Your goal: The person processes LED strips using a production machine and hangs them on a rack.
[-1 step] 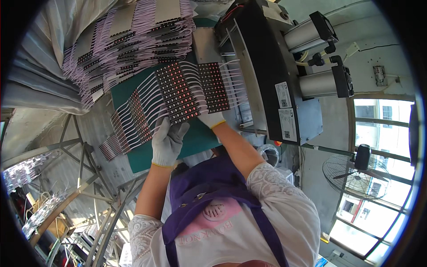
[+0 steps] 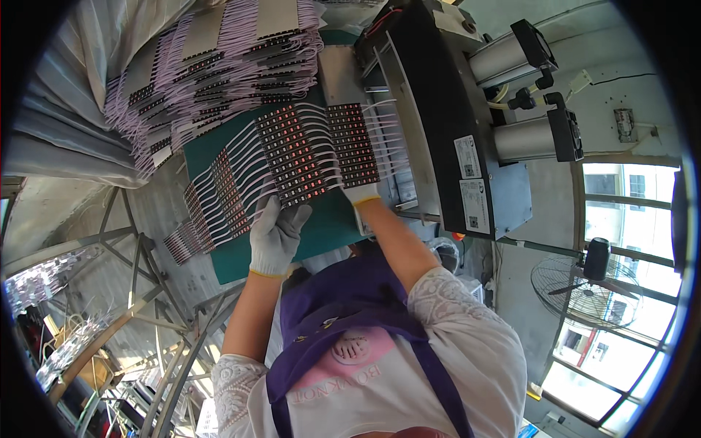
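A chain of dark LED panels joined by rows of pale wires runs across the green mat [image 2: 328, 225]. Its middle panel [image 2: 290, 155] shows small red dots. My left hand [image 2: 275, 235], in a white-grey glove, grips the near lower edge of the chain, thumb on the wires beside that panel. To its right lies another panel [image 2: 352, 144] of the chain. My right hand [image 2: 361, 194], also gloved, reaches under this panel's near edge, and its fingers are hidden below it. More panels [image 2: 201, 212] slope down to the left past the mat's edge.
A black machine [image 2: 431, 109] with two cylinders [image 2: 522, 142] stands on the right, close to the wire ends. Stacks of wired panels [image 2: 219, 73] fill the back left beside a grey curtain [image 2: 73, 95]. Metal framing [image 2: 139, 270] is at lower left; a fan [image 2: 584, 288] at right.
My right hand has shifted slightly right, from beneath the wires between two panels to beneath the right panel. My left hand keeps its place at the middle panel.
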The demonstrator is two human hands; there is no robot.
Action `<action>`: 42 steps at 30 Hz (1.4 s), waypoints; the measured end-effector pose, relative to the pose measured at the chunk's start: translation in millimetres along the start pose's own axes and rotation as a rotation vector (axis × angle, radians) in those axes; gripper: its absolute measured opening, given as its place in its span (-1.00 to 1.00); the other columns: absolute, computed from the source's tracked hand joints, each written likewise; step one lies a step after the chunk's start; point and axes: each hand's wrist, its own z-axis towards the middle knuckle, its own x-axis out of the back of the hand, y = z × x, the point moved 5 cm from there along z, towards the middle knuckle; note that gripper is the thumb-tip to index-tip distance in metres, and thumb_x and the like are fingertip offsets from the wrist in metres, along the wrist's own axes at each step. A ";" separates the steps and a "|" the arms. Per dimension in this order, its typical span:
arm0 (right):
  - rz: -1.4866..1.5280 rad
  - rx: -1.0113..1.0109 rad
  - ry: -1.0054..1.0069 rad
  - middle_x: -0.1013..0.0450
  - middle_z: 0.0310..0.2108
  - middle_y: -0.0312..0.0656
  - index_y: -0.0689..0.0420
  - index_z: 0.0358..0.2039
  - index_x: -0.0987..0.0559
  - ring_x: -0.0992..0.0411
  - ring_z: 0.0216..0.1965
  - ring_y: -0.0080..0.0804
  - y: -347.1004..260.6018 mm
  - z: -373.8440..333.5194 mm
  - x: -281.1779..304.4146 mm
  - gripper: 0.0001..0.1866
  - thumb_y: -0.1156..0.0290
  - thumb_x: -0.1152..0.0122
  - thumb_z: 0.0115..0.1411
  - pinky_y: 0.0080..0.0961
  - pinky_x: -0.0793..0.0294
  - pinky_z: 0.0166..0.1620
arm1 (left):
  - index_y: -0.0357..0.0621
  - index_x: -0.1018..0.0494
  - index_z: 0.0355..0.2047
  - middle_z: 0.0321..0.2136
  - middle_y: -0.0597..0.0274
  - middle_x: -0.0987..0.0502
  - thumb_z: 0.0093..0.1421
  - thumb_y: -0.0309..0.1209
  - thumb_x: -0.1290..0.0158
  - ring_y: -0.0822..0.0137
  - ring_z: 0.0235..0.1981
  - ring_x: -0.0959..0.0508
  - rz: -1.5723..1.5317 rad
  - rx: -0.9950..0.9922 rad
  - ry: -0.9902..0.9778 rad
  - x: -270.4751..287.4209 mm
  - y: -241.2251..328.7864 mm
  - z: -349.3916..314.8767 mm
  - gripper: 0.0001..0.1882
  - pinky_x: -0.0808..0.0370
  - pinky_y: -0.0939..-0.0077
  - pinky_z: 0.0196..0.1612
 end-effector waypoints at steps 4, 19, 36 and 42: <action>-1.100 0.430 -0.127 -0.41 0.07 0.02 0.16 0.02 -0.51 -0.32 0.14 0.07 -131.1 -64.9 -6.7 -0.60 0.34 -0.15 0.17 0.00 -0.22 0.26 | -0.14 -0.19 0.28 0.09 0.09 -0.49 0.38 -0.44 0.12 0.17 0.01 -0.59 0.024 -0.042 0.097 55.6 2.4 -13.5 -0.54 -0.64 0.22 0.01; -1.202 0.057 0.507 -0.32 0.17 0.17 0.19 0.16 -0.39 -0.20 0.26 0.19 -129.4 48.5 19.1 -0.43 0.11 -0.10 0.25 0.02 -0.14 0.28 | -0.15 -0.32 0.23 -0.01 0.14 -0.55 0.37 -0.46 0.07 0.24 -0.15 -0.62 0.425 0.052 0.289 82.7 -38.1 3.1 -0.58 -0.64 0.24 -0.13; -1.064 -0.380 0.101 -0.49 -0.05 -0.10 0.08 -0.07 -0.58 -0.44 0.02 -0.11 -100.3 -183.3 195.1 -0.71 0.40 -0.18 0.18 -0.23 -0.43 0.05 | -0.11 -0.32 0.23 0.03 0.20 -0.53 0.37 -0.46 0.10 0.29 -0.07 -0.59 0.434 0.055 0.338 82.4 -89.1 28.8 -0.59 -0.63 0.29 -0.11; -0.756 0.027 0.074 -0.47 0.03 -0.11 0.06 0.00 -0.55 -0.42 0.06 -0.14 18.9 -85.0 353.1 -0.69 0.25 -0.08 0.30 -0.25 -0.41 0.08 | -0.13 -0.30 0.24 0.01 0.20 -0.54 0.36 -0.47 0.11 0.31 -0.11 -0.61 0.492 0.019 0.283 75.3 -96.1 35.0 -0.57 -0.65 0.32 -0.14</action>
